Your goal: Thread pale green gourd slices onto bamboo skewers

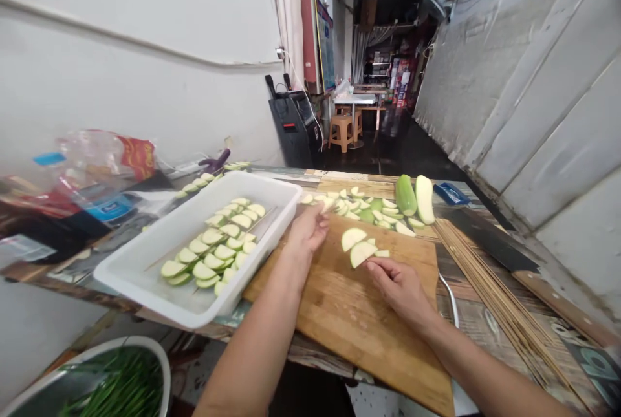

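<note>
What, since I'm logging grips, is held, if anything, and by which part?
The right hand has fingertips at the lower right edge of a cut slice; the left hand is at the pile of slices. Whether either grips anything cannot be told.

Wood-patterned table (469, 333) under tray (198, 319), board (359, 313), skewers (491, 282)

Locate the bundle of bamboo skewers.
In the head view, the bamboo skewers lie on the right side, between the wooden cutting board and the long wooden-handled knife.
</note>
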`<act>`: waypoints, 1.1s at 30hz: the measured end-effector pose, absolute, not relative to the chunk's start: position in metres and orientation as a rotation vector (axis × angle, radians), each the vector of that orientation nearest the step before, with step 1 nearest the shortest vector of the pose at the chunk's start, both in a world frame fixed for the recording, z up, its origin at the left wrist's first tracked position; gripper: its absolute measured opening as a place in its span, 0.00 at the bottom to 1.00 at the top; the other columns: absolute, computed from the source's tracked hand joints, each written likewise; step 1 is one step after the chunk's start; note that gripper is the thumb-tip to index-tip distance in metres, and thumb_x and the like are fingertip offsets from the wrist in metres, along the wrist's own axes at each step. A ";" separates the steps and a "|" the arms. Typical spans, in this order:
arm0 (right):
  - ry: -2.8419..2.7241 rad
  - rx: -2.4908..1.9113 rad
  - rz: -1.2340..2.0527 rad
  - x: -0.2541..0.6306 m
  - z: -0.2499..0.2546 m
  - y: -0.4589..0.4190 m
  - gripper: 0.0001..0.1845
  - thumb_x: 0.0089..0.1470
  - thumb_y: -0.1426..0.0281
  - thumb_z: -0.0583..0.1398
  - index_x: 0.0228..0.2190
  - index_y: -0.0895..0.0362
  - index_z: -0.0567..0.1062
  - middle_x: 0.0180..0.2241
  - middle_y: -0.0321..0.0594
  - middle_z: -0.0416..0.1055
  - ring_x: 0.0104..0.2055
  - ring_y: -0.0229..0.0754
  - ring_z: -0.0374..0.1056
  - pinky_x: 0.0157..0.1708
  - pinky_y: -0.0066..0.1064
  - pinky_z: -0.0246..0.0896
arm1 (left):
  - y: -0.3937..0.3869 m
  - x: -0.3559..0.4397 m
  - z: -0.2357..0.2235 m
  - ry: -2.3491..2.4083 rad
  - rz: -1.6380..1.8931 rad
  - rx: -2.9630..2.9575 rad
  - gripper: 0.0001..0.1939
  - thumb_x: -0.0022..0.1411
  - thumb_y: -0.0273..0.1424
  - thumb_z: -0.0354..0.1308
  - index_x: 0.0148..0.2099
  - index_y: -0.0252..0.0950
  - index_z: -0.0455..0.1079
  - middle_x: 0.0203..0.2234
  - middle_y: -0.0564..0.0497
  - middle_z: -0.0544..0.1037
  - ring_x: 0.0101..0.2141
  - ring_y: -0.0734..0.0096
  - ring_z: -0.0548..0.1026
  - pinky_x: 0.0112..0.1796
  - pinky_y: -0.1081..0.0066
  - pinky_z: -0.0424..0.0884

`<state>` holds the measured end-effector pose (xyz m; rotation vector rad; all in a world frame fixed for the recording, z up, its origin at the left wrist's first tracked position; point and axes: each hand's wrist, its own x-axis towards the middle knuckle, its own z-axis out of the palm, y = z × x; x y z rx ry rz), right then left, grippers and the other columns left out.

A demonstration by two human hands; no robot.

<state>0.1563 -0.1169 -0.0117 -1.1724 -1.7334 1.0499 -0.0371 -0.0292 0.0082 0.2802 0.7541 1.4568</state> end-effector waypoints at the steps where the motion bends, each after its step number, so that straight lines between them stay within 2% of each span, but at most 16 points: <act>1: -1.760 -1.166 1.038 0.156 -0.011 -0.117 0.16 0.53 0.63 0.52 0.27 0.60 0.74 0.19 0.34 0.61 0.23 0.34 0.57 0.24 0.24 0.51 | -0.030 -0.037 0.009 0.783 1.446 0.279 0.03 0.56 0.21 0.53 0.36 0.28 0.65 0.28 0.45 0.73 0.17 0.85 0.63 0.14 0.84 0.56; 6: -1.802 -1.156 1.017 0.155 -0.011 -0.119 0.16 0.53 0.64 0.52 0.26 0.60 0.74 0.23 0.37 0.67 0.29 0.39 0.63 0.29 0.25 0.55 | -0.030 -0.036 0.010 0.934 1.456 0.258 0.05 0.55 0.24 0.56 0.37 0.28 0.66 0.29 0.44 0.74 0.18 0.83 0.66 0.16 0.83 0.61; 17: -1.799 -1.165 1.022 0.156 -0.010 -0.119 0.17 0.54 0.62 0.51 0.27 0.59 0.74 0.27 0.38 0.70 0.32 0.41 0.64 0.33 0.28 0.57 | -0.028 -0.038 0.005 0.988 1.467 0.299 0.08 0.53 0.25 0.59 0.38 0.30 0.67 0.30 0.45 0.76 0.18 0.82 0.68 0.15 0.83 0.59; 22: -1.782 -1.191 1.014 0.156 -0.012 -0.117 0.18 0.53 0.62 0.51 0.26 0.60 0.75 0.21 0.36 0.66 0.26 0.37 0.60 0.26 0.25 0.54 | -0.027 -0.037 0.004 0.971 1.460 0.312 0.08 0.53 0.25 0.58 0.37 0.30 0.67 0.29 0.45 0.76 0.17 0.84 0.66 0.14 0.83 0.57; 26: -1.749 -1.214 1.044 0.155 -0.009 -0.118 0.17 0.53 0.62 0.52 0.30 0.60 0.76 0.17 0.34 0.61 0.21 0.34 0.55 0.20 0.23 0.49 | -0.027 -0.037 0.004 0.961 1.466 0.315 0.07 0.53 0.24 0.58 0.37 0.29 0.67 0.28 0.45 0.75 0.17 0.84 0.65 0.15 0.84 0.57; 33: -1.734 -1.213 1.112 0.155 -0.011 -0.118 0.18 0.53 0.61 0.52 0.31 0.60 0.76 0.14 0.31 0.54 0.18 0.32 0.49 0.18 0.23 0.45 | -0.027 -0.036 0.004 0.938 1.486 0.311 0.05 0.53 0.24 0.58 0.35 0.30 0.67 0.24 0.48 0.74 0.16 0.84 0.64 0.15 0.84 0.56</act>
